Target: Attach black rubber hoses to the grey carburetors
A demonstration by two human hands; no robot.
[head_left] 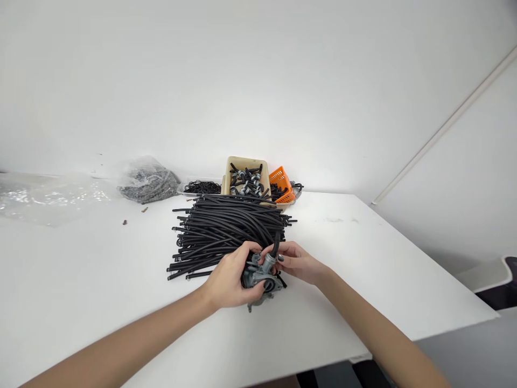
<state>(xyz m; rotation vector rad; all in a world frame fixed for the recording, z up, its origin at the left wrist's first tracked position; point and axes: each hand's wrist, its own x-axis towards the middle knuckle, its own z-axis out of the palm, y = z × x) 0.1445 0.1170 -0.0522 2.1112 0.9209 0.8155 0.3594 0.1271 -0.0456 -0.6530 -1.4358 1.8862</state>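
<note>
My left hand (228,280) is wrapped round a small grey metal part (260,277), a cast body with fittings, held just above the white table (363,258). My right hand (297,261) pinches a short black hose (276,245) that stands up from the top of the part. Directly behind both hands lies a big pile of black rubber hoses (222,229), cut to similar lengths.
At the back stand a beige bin (244,164) holding hoses with clips, an orange basket (280,180), a flat tray of black rings (202,187) and a clear bag of grey metal parts (147,180). Crumpled clear plastic (44,196) lies far left. The table's edge runs close on the right.
</note>
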